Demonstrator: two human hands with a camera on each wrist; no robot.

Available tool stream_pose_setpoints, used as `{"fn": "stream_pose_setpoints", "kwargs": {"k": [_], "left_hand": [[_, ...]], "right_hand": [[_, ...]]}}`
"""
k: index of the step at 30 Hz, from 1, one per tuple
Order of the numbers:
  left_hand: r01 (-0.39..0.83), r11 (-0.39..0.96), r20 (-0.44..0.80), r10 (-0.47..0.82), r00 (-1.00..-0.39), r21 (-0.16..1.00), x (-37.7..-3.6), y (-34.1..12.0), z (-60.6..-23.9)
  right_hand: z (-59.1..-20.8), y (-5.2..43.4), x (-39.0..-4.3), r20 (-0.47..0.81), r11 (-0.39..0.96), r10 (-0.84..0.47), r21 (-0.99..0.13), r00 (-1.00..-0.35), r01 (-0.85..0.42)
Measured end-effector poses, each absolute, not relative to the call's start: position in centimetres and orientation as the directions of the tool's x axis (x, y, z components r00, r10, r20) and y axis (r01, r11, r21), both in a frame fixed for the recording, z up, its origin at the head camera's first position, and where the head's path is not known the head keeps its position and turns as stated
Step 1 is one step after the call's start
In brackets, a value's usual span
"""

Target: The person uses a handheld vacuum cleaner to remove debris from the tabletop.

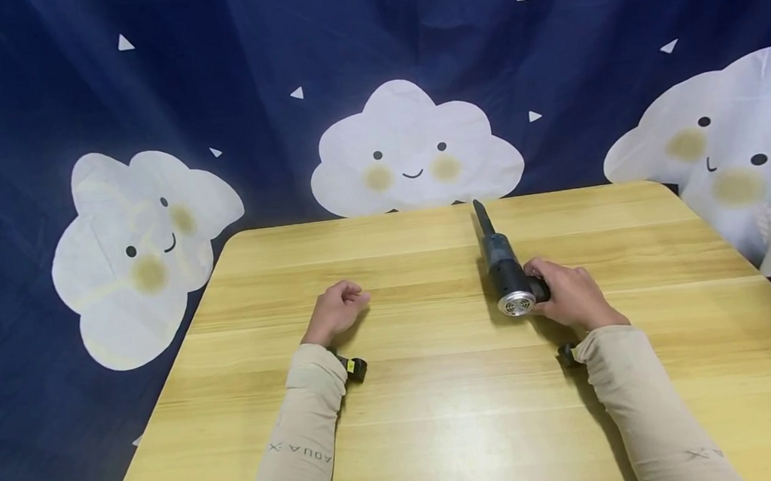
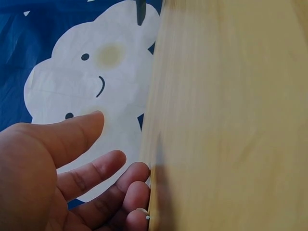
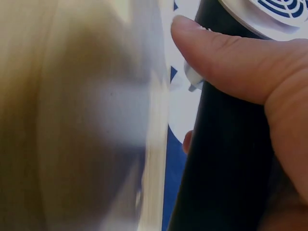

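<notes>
A black handheld vacuum cleaner (image 1: 509, 276) with a long narrow nozzle and a silver vented end points toward the table's far edge. My right hand (image 1: 572, 294) grips its handle, the fingers wrapped round it. In the right wrist view the thumb (image 3: 226, 60) lies across the dark handle (image 3: 226, 154), below the vent. Whether the vacuum touches the table cannot be made out. My left hand (image 1: 338, 309) holds nothing; its fingers are loosely bent, low over the table to the left. The nozzle tip (image 2: 140, 12) shows at the top of the left wrist view.
The wooden table (image 1: 424, 388) has rounded far corners. Behind it hangs a dark blue curtain (image 1: 261, 46) with smiling white clouds (image 1: 410, 125) and small white triangles. Each wrist wears a small black camera (image 1: 357, 369) at its inner side.
</notes>
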State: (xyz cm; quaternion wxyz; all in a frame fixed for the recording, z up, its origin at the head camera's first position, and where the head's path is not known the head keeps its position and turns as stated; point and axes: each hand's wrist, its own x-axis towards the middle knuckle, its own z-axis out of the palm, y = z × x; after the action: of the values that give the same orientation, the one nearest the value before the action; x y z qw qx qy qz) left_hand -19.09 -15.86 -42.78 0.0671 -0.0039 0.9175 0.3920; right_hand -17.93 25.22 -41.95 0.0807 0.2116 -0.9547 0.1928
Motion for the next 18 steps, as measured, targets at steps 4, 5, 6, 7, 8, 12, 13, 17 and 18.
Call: {"fn": "stream_pose_setpoints", "kwargs": {"k": [4,5,6,7,8,12,13,17,18], "left_hand": [[-0.056,0.692,-0.123,0.048,-0.991,0.720,-19.03,-15.79,-42.73],[-0.055,0.690,-0.122,0.049,-0.991,0.722,-19.04,-15.77,-42.71],[-0.054,0.688,-0.122,0.050,-0.991,0.723,-19.06,-15.75,-42.71],[-0.054,0.687,-0.122,0.051,-0.991,0.725,-19.07,-15.73,-42.71],[-0.056,0.685,-0.124,0.050,-0.991,0.726,-19.11,-15.70,-42.72],[-0.057,0.685,-0.125,0.050,-0.991,0.727,-19.17,-15.70,-42.83],[-0.058,0.686,-0.125,0.048,-0.991,0.725,-19.17,-15.71,-42.85],[-0.057,0.690,-0.122,0.046,-0.991,0.721,-19.11,-15.82,-42.94],[-0.056,0.692,-0.122,0.046,-0.991,0.720,-19.11,-15.83,-42.94]], "right_hand": [[-42.12,25.32,-17.90,0.201,0.839,-0.380,-0.335,-0.903,-0.428],[-42.10,25.34,-17.91,0.193,0.839,-0.383,-0.336,-0.903,-0.427],[-42.08,25.33,-17.91,0.185,0.838,-0.385,-0.340,-0.904,-0.426],[-42.07,25.33,-17.91,0.179,0.838,-0.387,-0.342,-0.904,-0.426],[-42.04,25.33,-17.89,0.174,0.837,-0.390,-0.343,-0.904,-0.427],[-42.11,25.37,-17.85,0.174,0.832,-0.397,-0.345,-0.901,-0.434],[-42.15,25.38,-17.84,0.174,0.831,-0.397,-0.350,-0.901,-0.433],[-42.38,25.35,-17.81,0.155,0.821,-0.390,-0.388,-0.908,-0.419],[-42.42,25.34,-17.83,0.149,0.818,-0.387,-0.399,-0.910,-0.414]]}}
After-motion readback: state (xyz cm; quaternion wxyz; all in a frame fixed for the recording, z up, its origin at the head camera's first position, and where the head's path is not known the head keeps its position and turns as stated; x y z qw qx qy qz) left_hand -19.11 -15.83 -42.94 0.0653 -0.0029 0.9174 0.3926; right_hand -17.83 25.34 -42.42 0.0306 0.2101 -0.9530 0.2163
